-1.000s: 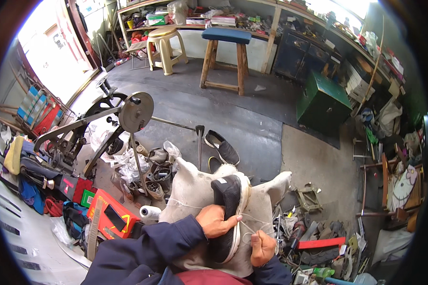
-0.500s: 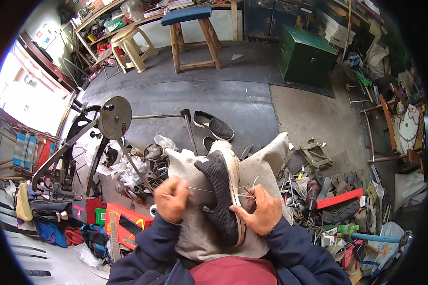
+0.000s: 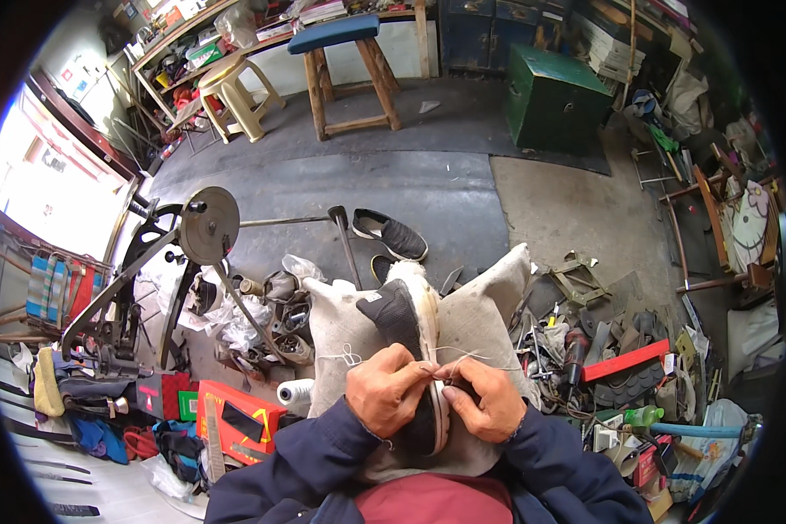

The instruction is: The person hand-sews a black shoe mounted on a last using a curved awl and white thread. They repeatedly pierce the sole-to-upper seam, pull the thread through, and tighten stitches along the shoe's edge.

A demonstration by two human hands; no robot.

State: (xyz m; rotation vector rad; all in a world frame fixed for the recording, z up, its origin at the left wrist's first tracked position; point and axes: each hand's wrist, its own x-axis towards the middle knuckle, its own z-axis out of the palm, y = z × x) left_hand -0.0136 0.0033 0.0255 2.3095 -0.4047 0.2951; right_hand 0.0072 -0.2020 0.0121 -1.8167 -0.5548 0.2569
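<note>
A black mesh sneaker (image 3: 392,315) with a pale sole lies lengthwise on a beige cloth (image 3: 332,316) over my lap. My left hand (image 3: 384,393) is closed over the shoe's lower half, thumb and finger pinching the white thread (image 3: 461,353) at the sole's edge. My right hand (image 3: 485,400) meets it from the right, fingers curled on the thread, thumb against the sole; any small tool between the fingertips is too small to make out. A white thread spool (image 3: 295,391) lies left of the cloth.
A hand-cranked machine (image 3: 208,224) stands at the left beside bags and a red box (image 3: 227,410). Beyond my lap are a loose black shoe (image 3: 400,236), stools (image 3: 345,52) and a green chest (image 3: 557,98). Tools, including a drill (image 3: 575,354), are heaped at the right.
My left hand has moved rightward onto the shoe and met my right hand at the thread, with loose loops now lying to the left. Earlier, the view also tilted down.
</note>
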